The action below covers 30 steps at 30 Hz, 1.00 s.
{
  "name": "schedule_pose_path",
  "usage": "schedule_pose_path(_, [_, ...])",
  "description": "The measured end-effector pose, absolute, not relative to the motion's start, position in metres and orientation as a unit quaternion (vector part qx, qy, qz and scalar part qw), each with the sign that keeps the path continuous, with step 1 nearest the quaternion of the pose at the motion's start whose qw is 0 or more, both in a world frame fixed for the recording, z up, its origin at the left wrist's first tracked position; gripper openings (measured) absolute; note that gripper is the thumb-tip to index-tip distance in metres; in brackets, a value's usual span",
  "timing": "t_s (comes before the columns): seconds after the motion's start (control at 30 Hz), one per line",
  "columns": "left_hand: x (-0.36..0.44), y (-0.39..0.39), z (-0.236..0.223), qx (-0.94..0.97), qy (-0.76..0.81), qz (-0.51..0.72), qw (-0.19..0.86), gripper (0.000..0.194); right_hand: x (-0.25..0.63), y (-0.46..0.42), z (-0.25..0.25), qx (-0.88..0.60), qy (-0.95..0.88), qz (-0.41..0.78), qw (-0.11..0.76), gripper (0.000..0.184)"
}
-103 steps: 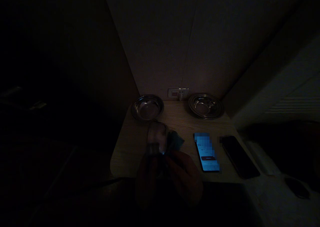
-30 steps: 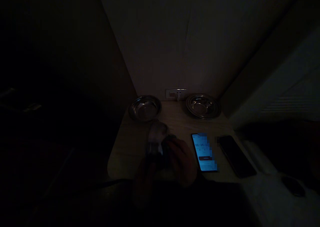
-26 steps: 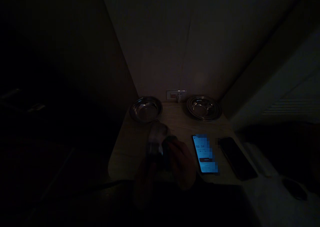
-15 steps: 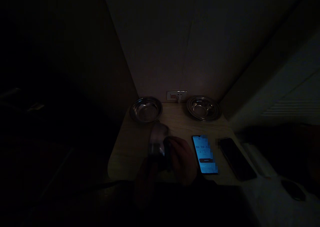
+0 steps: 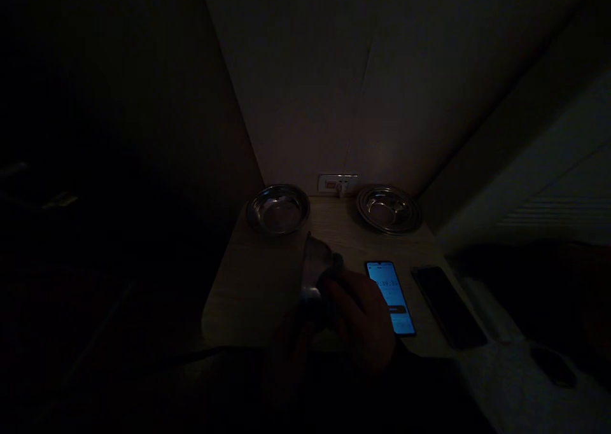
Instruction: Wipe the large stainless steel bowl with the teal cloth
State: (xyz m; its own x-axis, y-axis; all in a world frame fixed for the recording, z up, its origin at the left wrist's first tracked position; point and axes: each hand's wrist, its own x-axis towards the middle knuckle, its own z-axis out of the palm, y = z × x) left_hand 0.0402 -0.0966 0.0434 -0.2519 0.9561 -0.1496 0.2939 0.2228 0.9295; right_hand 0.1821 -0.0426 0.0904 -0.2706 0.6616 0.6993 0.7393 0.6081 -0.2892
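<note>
Head view: right hand (image 5: 366, 319) clasps cloth (image 5: 337, 261) against bowl (image 5: 312, 265) (probably light, slick; rim left of grip suits holding); left hand (image 5: 289, 345), can't tell.

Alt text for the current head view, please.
In dim light, the left hand holds a tilted metal bowl, the right hand a cloth against it, over a table. Metal dishes stand behind; a lit phone lies to the right.
</note>
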Motion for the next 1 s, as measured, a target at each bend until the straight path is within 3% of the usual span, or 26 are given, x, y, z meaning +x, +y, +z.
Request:
schedule_pose_path(0.3, [0.043, -0.099, 0.042, 0.476, 0.665, 0.419, 0.394, 0.033, 0.184, -0.039, 0.111, -0.434, -0.824, -0.051, 0.361, 0.022])
schedule_pose_path(0.63, [0.042, -0.1, 0.041, 0.48, 0.673, 0.406, 0.391, 0.031, 0.187, -0.036, 0.111, -0.434, -0.819, -0.054, 0.371, 0.022])
schedule_pose_path(1.0, [0.039, -0.086, 0.069, 0.499, 0.644, 0.416, 0.404, 0.032, 0.186, -0.038, 0.107, -0.441, -0.808, -0.038, 0.389, 0.022])
